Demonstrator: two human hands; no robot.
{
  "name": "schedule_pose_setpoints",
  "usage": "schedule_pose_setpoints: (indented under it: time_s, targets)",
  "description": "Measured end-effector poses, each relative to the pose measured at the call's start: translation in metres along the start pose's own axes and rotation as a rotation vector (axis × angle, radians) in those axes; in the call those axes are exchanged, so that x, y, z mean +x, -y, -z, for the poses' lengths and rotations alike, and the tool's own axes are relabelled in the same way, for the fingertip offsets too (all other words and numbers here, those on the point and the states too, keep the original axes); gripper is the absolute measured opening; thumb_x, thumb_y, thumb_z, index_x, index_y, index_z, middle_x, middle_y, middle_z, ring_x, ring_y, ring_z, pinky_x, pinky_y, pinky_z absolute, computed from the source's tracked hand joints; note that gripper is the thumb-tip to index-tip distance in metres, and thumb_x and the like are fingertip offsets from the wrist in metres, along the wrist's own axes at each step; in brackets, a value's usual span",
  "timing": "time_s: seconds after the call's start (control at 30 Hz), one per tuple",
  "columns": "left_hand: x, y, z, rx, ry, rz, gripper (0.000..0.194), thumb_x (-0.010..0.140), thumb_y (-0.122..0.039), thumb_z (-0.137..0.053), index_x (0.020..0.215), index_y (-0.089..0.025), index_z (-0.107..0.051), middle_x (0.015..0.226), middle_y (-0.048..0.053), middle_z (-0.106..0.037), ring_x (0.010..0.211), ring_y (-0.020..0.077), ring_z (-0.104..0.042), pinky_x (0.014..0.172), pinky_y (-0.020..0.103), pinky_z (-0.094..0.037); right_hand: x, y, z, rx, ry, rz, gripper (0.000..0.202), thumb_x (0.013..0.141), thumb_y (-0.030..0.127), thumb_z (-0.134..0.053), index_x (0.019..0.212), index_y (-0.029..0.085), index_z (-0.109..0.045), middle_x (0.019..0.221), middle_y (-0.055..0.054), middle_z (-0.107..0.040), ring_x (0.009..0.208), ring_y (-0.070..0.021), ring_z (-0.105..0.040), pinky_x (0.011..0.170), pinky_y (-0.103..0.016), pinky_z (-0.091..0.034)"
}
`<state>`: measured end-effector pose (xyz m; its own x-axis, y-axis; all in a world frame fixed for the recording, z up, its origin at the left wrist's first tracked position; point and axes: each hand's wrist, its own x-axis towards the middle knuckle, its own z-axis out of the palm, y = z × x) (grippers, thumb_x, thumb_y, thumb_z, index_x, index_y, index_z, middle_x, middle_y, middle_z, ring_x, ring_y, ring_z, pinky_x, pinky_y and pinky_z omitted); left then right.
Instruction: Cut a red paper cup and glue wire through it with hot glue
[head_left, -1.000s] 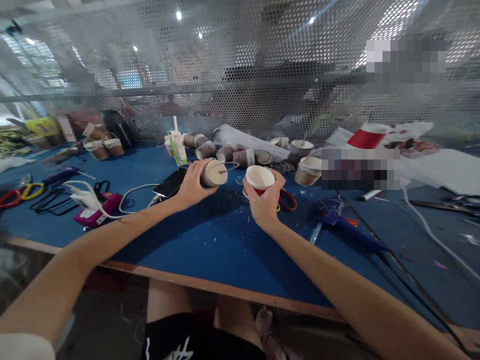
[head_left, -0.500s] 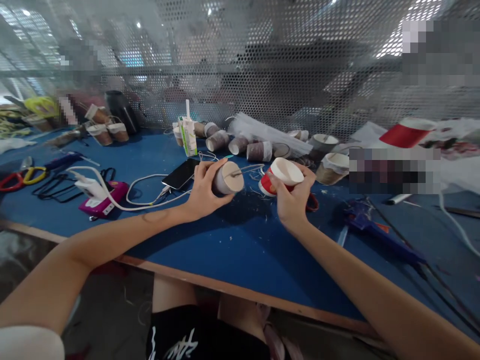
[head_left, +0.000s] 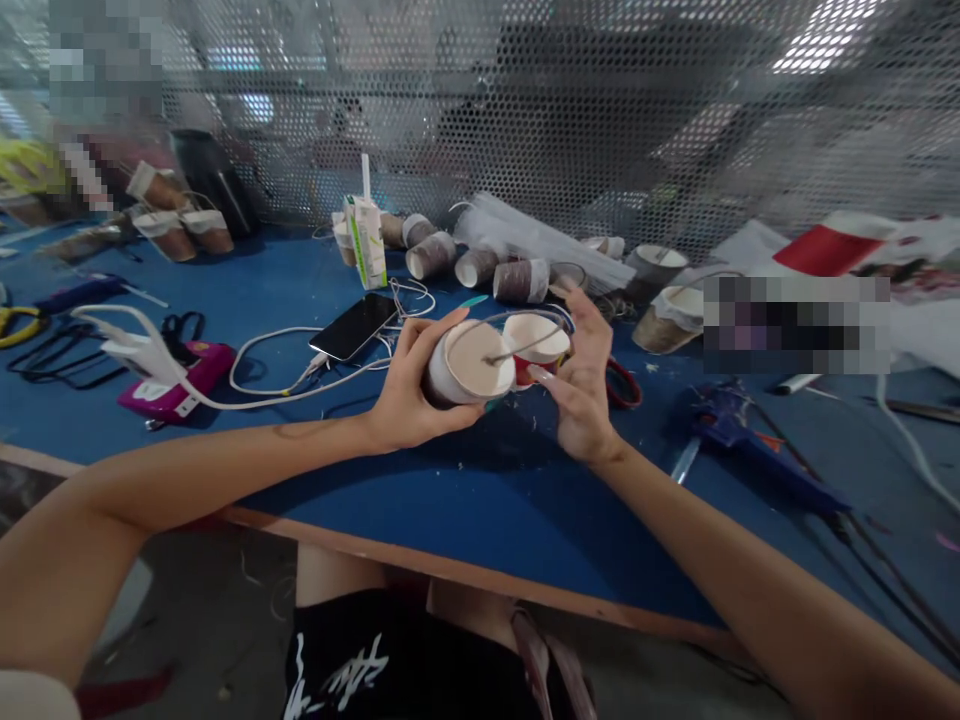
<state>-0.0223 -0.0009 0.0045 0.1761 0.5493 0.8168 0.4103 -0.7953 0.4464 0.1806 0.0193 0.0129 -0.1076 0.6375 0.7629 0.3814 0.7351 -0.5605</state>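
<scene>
My left hand [head_left: 416,390] is wrapped around a pale paper cup [head_left: 474,362], tilted so its flat beige top faces me. From the middle of that top a thin brown wire [head_left: 536,322] curves out to the right. My right hand [head_left: 589,375] has its thumb and fingers spread, close to the wire's far end; whether it touches the wire, I cannot tell. Just behind lies a red and white paper cup [head_left: 540,338], partly hidden by the held cup and my right thumb.
Several wrapped cups [head_left: 431,256] lie at the back near a drink carton [head_left: 366,240]. A phone [head_left: 354,326] with a white cable and a purple power strip [head_left: 178,382] are on the left. A blue glue gun [head_left: 765,450] and red-handled scissors [head_left: 624,384] lie on the right.
My right hand has let go of the red and white cup and opened beside the wire. The pale cup in my left hand has turned its top more upward and moved slightly right.
</scene>
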Motion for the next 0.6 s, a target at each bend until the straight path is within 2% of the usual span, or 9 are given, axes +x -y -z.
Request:
schedule_pose_setpoints:
  time_s: [0.03,0.1,0.17,0.2,0.27,0.33,0.43,0.6]
  targets:
    - [0.000,0.000,0.000,-0.012,0.006,-0.002,0.077,0.070,-0.049,-0.070,0.137,-0.028,-0.037,0.119,0.008,-0.050,0.108,0.0253,-0.048,0.101,0.051,-0.040,0.001,0.005,0.002,-0.063,-0.027,0.098,0.058,0.078,0.058,-0.050,0.129,0.031,-0.040,0.139,-0.005,-0.041,0.135,-0.0316,-0.031,0.110,-0.058,-0.024]
    - [-0.001,-0.001,0.000,-0.045,0.016,-0.015,0.078,0.071,-0.050,-0.069,0.138,-0.027,-0.036,0.117,0.008,-0.053,0.107,0.0252,-0.050,0.100,0.050,-0.041,0.003,0.015,0.007,-0.175,-0.096,0.264,0.047,0.080,0.052,-0.051,0.121,0.029,-0.045,0.126,-0.008,-0.049,0.125,-0.0323,-0.041,0.102,-0.059,-0.032]
    - [-0.001,-0.002,-0.001,-0.083,0.036,-0.024,0.079,0.071,-0.050,-0.068,0.139,-0.026,-0.036,0.115,0.009,-0.054,0.108,0.0255,-0.051,0.099,0.048,-0.042,0.007,0.023,0.010,-0.276,-0.127,0.351,0.024,0.083,0.044,-0.052,0.101,0.027,-0.050,0.097,-0.007,-0.057,0.099,-0.0278,-0.055,0.087,-0.052,-0.041]
    - [-0.002,-0.002,-0.001,-0.098,0.046,-0.027,0.079,0.071,-0.050,-0.068,0.139,-0.025,-0.036,0.115,0.009,-0.055,0.108,0.0259,-0.051,0.099,0.048,-0.042,0.009,0.026,0.011,-0.304,-0.113,0.394,0.015,0.084,0.040,-0.052,0.089,0.026,-0.050,0.083,-0.004,-0.056,0.084,-0.0240,-0.056,0.079,-0.047,-0.043]
    - [-0.002,-0.002,-0.001,-0.109,0.065,-0.030,0.081,0.071,-0.051,-0.068,0.139,-0.024,-0.035,0.117,0.010,-0.056,0.110,0.0274,-0.052,0.100,0.049,-0.041,0.012,0.029,0.011,-0.319,-0.063,0.472,0.017,0.086,0.033,-0.052,0.074,0.025,-0.044,0.065,0.001,-0.051,0.064,-0.0175,-0.050,0.067,-0.039,-0.040]
    - [-0.002,-0.001,-0.001,-0.096,0.081,-0.039,0.082,0.071,-0.053,-0.069,0.139,-0.024,-0.035,0.118,0.010,-0.056,0.113,0.0289,-0.051,0.102,0.052,-0.039,0.014,0.030,0.010,-0.310,-0.032,0.498,0.024,0.088,0.029,-0.051,0.067,0.024,-0.040,0.058,0.003,-0.048,0.056,-0.0147,-0.045,0.061,-0.036,-0.038]
    - [-0.001,-0.001,0.001,-0.068,0.103,-0.054,0.081,0.071,-0.055,-0.068,0.139,-0.026,-0.034,0.119,0.009,-0.058,0.116,0.0297,-0.051,0.104,0.053,-0.036,0.014,0.032,0.010,-0.328,0.002,0.453,0.029,0.088,0.025,-0.053,0.064,0.023,-0.038,0.055,0.003,-0.046,0.053,-0.0129,-0.042,0.060,-0.035,-0.037]
    - [-0.001,-0.002,0.001,-0.071,0.109,-0.081,0.078,0.074,-0.058,-0.064,0.139,-0.027,-0.033,0.120,0.009,-0.058,0.112,0.0277,-0.053,0.103,0.052,-0.037,0.016,0.035,0.012,-0.352,0.070,0.435,0.026,0.087,0.019,-0.051,0.065,0.022,-0.038,0.056,0.004,-0.041,0.052,-0.0120,-0.039,0.062,-0.035,-0.038]
